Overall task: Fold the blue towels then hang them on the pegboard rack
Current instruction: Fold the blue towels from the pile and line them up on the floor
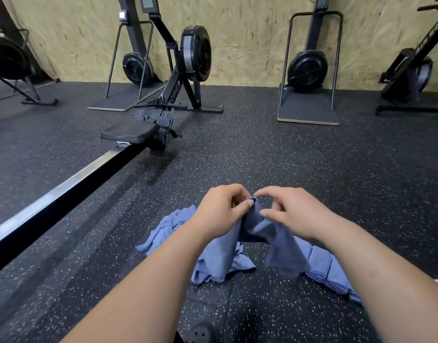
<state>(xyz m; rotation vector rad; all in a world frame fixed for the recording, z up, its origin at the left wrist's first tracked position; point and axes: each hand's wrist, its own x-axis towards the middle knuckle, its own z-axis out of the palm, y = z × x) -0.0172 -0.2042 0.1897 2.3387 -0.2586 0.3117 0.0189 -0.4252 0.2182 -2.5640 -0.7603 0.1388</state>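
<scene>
Both hands hold one blue towel (260, 229) up over the speckled floor. My left hand (221, 210) pinches its top edge between thumb and fingers. My right hand (291, 211) pinches the same edge close beside it, and the cloth hangs down in two flaps. A crumpled heap of blue towels (167, 227) lies on the floor behind and under my left wrist. A stack of folded blue towels (329, 271) lies on the floor under my right forearm. No pegboard rack is in view.
A rowing machine (161, 115) with its long rail (64, 191) stretches across the left. More exercise machines (309, 68) stand along the chipboard wall at the back. Black rubber floor (275, 149) spreads ahead of my hands.
</scene>
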